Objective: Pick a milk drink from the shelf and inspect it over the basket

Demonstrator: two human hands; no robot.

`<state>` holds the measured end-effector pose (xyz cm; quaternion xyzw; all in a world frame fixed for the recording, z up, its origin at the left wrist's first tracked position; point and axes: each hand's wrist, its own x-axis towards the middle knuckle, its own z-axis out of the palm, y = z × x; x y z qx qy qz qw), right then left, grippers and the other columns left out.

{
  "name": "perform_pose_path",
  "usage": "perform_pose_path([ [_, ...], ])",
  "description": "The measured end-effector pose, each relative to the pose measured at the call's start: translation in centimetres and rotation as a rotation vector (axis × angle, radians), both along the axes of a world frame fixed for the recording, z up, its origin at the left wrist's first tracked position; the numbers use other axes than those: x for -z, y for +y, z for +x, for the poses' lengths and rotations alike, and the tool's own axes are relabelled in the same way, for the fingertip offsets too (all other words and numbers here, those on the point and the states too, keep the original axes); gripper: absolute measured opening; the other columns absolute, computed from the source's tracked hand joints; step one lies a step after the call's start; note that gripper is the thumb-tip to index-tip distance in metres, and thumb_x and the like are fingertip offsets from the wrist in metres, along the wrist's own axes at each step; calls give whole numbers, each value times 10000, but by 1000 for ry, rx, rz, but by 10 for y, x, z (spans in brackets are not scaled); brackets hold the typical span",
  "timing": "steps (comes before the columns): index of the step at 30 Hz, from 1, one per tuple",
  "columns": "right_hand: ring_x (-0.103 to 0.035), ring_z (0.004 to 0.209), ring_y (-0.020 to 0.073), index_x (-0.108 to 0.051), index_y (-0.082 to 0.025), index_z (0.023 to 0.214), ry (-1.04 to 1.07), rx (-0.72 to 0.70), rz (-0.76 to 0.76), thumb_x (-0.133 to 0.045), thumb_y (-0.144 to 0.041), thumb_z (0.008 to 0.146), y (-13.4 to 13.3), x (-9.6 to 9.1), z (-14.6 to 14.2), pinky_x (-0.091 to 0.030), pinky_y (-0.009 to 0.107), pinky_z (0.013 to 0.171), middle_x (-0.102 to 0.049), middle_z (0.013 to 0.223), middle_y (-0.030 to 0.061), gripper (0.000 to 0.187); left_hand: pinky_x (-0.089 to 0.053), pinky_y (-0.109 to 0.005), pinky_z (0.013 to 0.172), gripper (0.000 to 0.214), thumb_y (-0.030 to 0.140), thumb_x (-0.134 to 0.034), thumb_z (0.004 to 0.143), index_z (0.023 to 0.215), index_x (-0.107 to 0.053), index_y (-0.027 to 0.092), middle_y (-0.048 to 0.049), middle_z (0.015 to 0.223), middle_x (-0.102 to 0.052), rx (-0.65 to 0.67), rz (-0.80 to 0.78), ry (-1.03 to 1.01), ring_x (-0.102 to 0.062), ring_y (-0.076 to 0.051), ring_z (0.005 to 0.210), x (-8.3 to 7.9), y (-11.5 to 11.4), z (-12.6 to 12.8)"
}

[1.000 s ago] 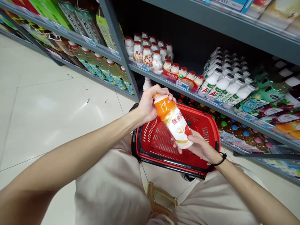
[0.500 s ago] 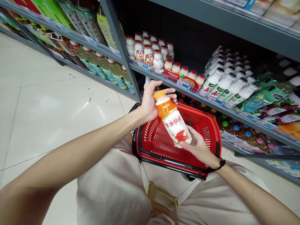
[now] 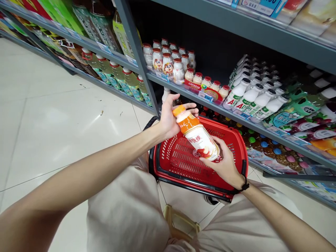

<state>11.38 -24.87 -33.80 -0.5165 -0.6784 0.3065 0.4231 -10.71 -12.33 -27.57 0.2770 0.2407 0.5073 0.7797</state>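
The shelf unit [image 3: 236, 28] carries rows of bottled drinks. The red basket [image 3: 178, 164] stands before it, slotted interior partly visible. A red-sleeved pack [image 3: 193, 84] on the shelf contains small red-capped bottles. The orange-and-white bottle [image 3: 199, 136] is tilted above the basket, capped. The right hand [image 3: 224, 164] grasps its base; the left hand [image 3: 169, 117] is unclenched, fingers extended beside the orange cap [image 3: 179, 110].
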Motion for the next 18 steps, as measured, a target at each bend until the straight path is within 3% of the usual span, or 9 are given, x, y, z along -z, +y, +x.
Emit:
perform_pose_path([
  [5,-656,1218,322,-551,-273,1419,-216,54,96,-904,-459,807,5,-1,7,-535,477,1039,-649,1374,115,731,-620,-352,854,440,562,-655,802,817,-736,130,-154,871,-791,69,56,94,-765,-262,882,-1,0,-1],
  [11,-667,1225,309,-475,-238,1488,-369,-94,68,-840,-507,868,15,5,21,-556,451,1000,-645,1378,121,768,-608,-397,964,382,478,-705,790,879,-796,119,-164,1062,-808,217,191,258,-756,-317,1067,2,1,-5],
  [14,-654,1270,335,-403,-214,1560,-467,-128,-5,-825,-443,877,19,7,27,-555,480,1010,-614,1437,147,835,-621,-296,875,389,466,-799,753,953,-830,135,-162,1184,-792,325,254,498,-747,-291,1080,8,5,-9],
  [18,-662,1246,341,-344,-188,1614,-582,-176,-92,-816,-329,870,22,9,34,-548,484,1017,-571,1478,167,893,-615,-189,710,478,413,-922,680,1112,-844,225,-111,1271,-773,487,210,872,-748,-235,1023,13,7,-16],
])
